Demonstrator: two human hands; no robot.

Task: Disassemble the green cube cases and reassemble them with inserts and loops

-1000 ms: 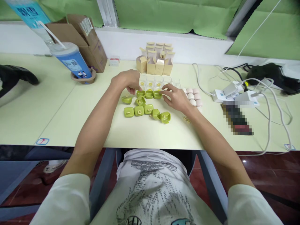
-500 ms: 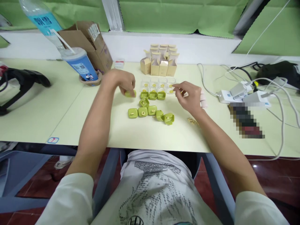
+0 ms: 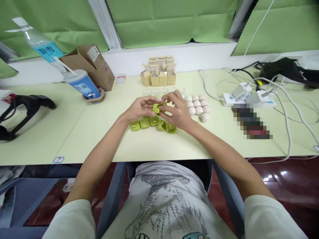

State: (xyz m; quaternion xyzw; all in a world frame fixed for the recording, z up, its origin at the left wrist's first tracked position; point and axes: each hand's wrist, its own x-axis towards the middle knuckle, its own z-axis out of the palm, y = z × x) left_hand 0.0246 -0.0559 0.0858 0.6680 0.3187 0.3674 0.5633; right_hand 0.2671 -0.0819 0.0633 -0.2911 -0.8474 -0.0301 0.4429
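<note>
Both hands meet over the middle of the desk at a small green plastic case (image 3: 156, 108). My left hand (image 3: 139, 109) closes on its left side, thumb below and fingers above. From the right, my right hand (image 3: 178, 111) grips it with bent fingers, which hide part of it. Just below lie several more green cases: a lidded one (image 3: 145, 123) is in a row of similar ones, and an opened one (image 3: 171, 128) is at the right end. Behind the hands are clear plastic pieces (image 3: 155, 91) with yellow marks, partly covered. Pale pinkish-white rounded pieces (image 3: 198, 110) sit in rows beside my right hand.
Small open cardboard boxes (image 3: 155, 79) stand by the wall. At the left are a blue cup (image 3: 86, 88) in a holder, a bottle (image 3: 45, 46), a larger carton (image 3: 99, 69) and a black stand-like object (image 3: 27, 106). Cables and a power strip (image 3: 231, 99) lie right.
My left hand has moved right with a green case, and my right hand has come left from the clear pieces to meet it. The view has shifted, uncovering the pale rounded pieces.
</note>
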